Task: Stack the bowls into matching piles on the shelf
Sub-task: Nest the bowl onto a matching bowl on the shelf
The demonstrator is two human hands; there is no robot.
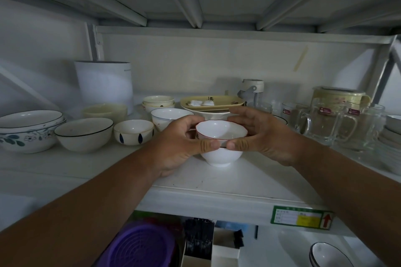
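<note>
Now my left hand (180, 143) and right hand (258, 136) pinch the red-rimmed bowl (221, 129) over its plain white bowl (221, 156), so it nests squarely.

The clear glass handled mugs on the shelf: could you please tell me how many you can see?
2, side by side at the shelf's right end: one clear glass handled mug nearer the right hand, the other further right. Smaller glasses stand behind, and more mugs may be hidden.

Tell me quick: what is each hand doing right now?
Left hand: grips the left side of the small white red-rimmed bowl, which sits on a plain white bowl.
Right hand: grips the same bowl's right side.
</note>
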